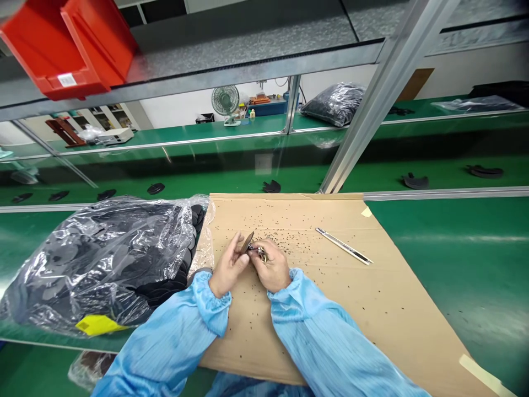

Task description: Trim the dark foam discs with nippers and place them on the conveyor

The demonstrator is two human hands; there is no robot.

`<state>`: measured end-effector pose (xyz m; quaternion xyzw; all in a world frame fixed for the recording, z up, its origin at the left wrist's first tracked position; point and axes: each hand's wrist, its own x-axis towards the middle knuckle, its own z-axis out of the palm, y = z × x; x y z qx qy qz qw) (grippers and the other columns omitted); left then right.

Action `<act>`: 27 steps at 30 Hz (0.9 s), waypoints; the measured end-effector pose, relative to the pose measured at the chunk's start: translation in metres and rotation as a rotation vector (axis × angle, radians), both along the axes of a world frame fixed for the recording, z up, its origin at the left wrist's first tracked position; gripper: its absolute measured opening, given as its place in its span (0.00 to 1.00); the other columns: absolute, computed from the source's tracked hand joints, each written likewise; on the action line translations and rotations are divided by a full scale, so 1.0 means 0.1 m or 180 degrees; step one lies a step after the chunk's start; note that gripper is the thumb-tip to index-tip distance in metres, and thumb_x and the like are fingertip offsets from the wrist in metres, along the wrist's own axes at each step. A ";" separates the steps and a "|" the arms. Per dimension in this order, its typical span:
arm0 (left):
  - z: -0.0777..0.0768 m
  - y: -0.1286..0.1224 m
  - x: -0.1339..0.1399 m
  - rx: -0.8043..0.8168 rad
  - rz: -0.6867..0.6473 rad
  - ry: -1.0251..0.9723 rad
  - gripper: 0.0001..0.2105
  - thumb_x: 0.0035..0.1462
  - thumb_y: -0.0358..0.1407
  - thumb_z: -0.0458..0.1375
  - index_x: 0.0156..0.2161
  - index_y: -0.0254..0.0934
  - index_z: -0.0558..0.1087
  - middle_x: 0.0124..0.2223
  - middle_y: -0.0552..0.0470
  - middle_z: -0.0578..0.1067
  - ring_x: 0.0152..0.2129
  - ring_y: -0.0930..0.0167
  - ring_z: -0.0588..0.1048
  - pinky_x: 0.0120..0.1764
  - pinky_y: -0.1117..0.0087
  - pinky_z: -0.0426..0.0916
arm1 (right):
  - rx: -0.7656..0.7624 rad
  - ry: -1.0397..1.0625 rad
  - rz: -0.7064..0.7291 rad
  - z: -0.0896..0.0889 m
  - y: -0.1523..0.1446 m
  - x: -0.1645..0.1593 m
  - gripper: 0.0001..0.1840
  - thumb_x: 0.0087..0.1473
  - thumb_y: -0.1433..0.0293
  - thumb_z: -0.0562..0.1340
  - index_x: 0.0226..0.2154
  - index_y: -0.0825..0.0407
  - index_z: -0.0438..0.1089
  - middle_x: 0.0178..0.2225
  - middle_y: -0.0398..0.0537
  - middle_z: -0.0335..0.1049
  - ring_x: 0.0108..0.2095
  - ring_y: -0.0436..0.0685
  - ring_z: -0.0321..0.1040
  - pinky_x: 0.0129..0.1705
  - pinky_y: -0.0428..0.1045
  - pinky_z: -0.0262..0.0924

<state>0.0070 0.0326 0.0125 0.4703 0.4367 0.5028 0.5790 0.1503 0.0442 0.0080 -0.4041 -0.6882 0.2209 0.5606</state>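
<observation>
Over the sheet of cardboard, my left hand pinches a thin dark disc-like piece, held up on edge. My right hand is closed round a small hand tool with shiny metal and a yellowish handle part, which looks like nippers. Its tip meets the dark piece between the two hands; the exact contact is too small to make out. Many tiny dark bits lie scattered on the cardboard around my hands. Blue sleeves cover both forearms.
A clear plastic bag full of dark round pieces lies at left. A thin strip-like knife or ruler rests on the cardboard at right. Beyond, dark curved parts sit on the green belt. A metal post and red bin stand above.
</observation>
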 end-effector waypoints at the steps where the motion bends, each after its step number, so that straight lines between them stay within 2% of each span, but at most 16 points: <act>1: 0.00 0.01 0.01 -0.0181 0.0062 -0.0347 0.35 0.49 0.47 0.63 0.61 0.41 0.58 0.59 0.43 0.63 0.51 0.61 0.66 0.46 0.65 0.66 | -0.0016 0.0035 0.0006 0.00 0.00 0.00 0.05 0.53 0.73 0.58 0.33 0.49 0.69 0.31 0.47 0.70 0.34 0.57 0.66 0.39 0.53 0.62; 3: 0.00 0.03 0.02 -0.0509 0.0150 -0.0839 0.33 0.50 0.44 0.63 0.59 0.41 0.59 0.49 0.44 0.71 0.38 0.68 0.73 0.33 0.70 0.67 | -0.0017 0.0059 0.0031 0.01 -0.01 0.00 0.05 0.52 0.73 0.58 0.32 0.49 0.69 0.31 0.46 0.69 0.34 0.56 0.66 0.39 0.53 0.62; 4: 0.02 0.05 0.02 -0.0697 0.0138 -0.0997 0.31 0.49 0.41 0.64 0.58 0.40 0.61 0.44 0.47 0.73 0.32 0.72 0.73 0.29 0.73 0.66 | -0.0011 0.0060 0.0040 0.01 -0.01 0.00 0.05 0.52 0.74 0.58 0.32 0.49 0.69 0.30 0.46 0.69 0.34 0.56 0.66 0.39 0.53 0.62; 6: 0.08 0.10 -0.01 -0.0955 0.0087 -0.1155 0.26 0.47 0.34 0.66 0.53 0.37 0.66 0.40 0.49 0.74 0.27 0.75 0.72 0.25 0.76 0.64 | -0.0040 0.0072 0.0003 0.00 -0.02 0.00 0.05 0.51 0.74 0.58 0.31 0.50 0.69 0.30 0.46 0.69 0.34 0.56 0.66 0.38 0.52 0.62; 9: 0.23 0.24 -0.09 -0.0906 0.0337 -0.1168 0.18 0.47 0.30 0.64 0.46 0.35 0.71 0.43 0.47 0.75 0.35 0.72 0.74 0.32 0.75 0.69 | -0.0153 0.0182 -0.0193 -0.03 -0.02 0.01 0.05 0.53 0.71 0.59 0.34 0.50 0.70 0.31 0.47 0.68 0.33 0.56 0.66 0.37 0.52 0.63; 11: 0.34 0.40 -0.16 -0.0686 0.0649 -0.1045 0.17 0.47 0.29 0.63 0.45 0.36 0.72 0.45 0.47 0.75 0.40 0.69 0.74 0.38 0.72 0.71 | -0.0217 0.0292 -0.0306 -0.05 0.00 0.03 0.05 0.54 0.69 0.60 0.36 0.50 0.70 0.31 0.47 0.69 0.32 0.56 0.67 0.36 0.51 0.64; 14: 0.48 0.76 -0.26 -0.0279 0.1198 -0.0674 0.17 0.46 0.30 0.63 0.44 0.36 0.72 0.45 0.47 0.76 0.41 0.67 0.74 0.41 0.66 0.71 | -0.0220 0.0349 -0.0349 -0.08 0.02 0.05 0.06 0.54 0.68 0.60 0.36 0.50 0.70 0.31 0.48 0.69 0.33 0.56 0.68 0.35 0.51 0.64; 17: 0.58 1.21 -0.39 0.0269 0.1835 0.0141 0.16 0.48 0.32 0.61 0.45 0.35 0.72 0.44 0.46 0.76 0.41 0.66 0.74 0.44 0.63 0.70 | -0.0186 0.0265 -0.0350 -0.07 0.03 0.06 0.05 0.55 0.68 0.59 0.35 0.50 0.70 0.30 0.48 0.69 0.33 0.57 0.67 0.34 0.51 0.64; 20: 0.70 1.66 -0.51 0.0993 0.2318 0.2059 0.14 0.52 0.33 0.57 0.46 0.37 0.74 0.46 0.46 0.74 0.46 0.64 0.71 0.52 0.62 0.64 | -0.0190 0.0190 -0.0352 -0.06 0.02 0.06 0.05 0.55 0.68 0.59 0.34 0.50 0.70 0.29 0.47 0.68 0.32 0.57 0.66 0.34 0.51 0.63; 22: 0.76 1.91 -0.53 0.1196 0.2220 0.3310 0.16 0.54 0.32 0.56 0.48 0.38 0.73 0.51 0.44 0.70 0.52 0.62 0.66 0.55 0.61 0.59 | -0.0190 0.0170 -0.0343 -0.04 0.01 0.06 0.04 0.55 0.68 0.59 0.33 0.49 0.69 0.29 0.47 0.68 0.32 0.57 0.66 0.34 0.51 0.62; 23: 0.77 2.02 -0.49 0.1152 0.2064 0.3704 0.17 0.53 0.32 0.57 0.50 0.38 0.72 0.54 0.43 0.68 0.53 0.59 0.64 0.56 0.59 0.57 | -0.0190 0.0165 -0.0341 -0.03 0.01 0.06 0.04 0.55 0.68 0.58 0.33 0.49 0.69 0.29 0.47 0.68 0.32 0.57 0.65 0.34 0.51 0.62; 25: 0.74 2.21 -0.32 0.0895 0.1615 0.4033 0.22 0.50 0.34 0.60 0.52 0.36 0.70 0.56 0.39 0.65 0.55 0.55 0.61 0.56 0.57 0.55 | -0.0190 0.0152 -0.0351 -0.02 0.00 0.06 0.04 0.55 0.69 0.58 0.33 0.50 0.69 0.29 0.47 0.68 0.32 0.57 0.65 0.34 0.51 0.61; 27: 0.66 2.36 -0.04 0.0639 0.1130 0.3997 0.25 0.49 0.37 0.62 0.53 0.34 0.68 0.56 0.36 0.65 0.55 0.55 0.62 0.55 0.59 0.55 | -0.0203 0.0138 -0.0444 0.00 0.00 0.05 0.05 0.56 0.69 0.57 0.32 0.50 0.68 0.28 0.47 0.66 0.30 0.56 0.64 0.33 0.51 0.60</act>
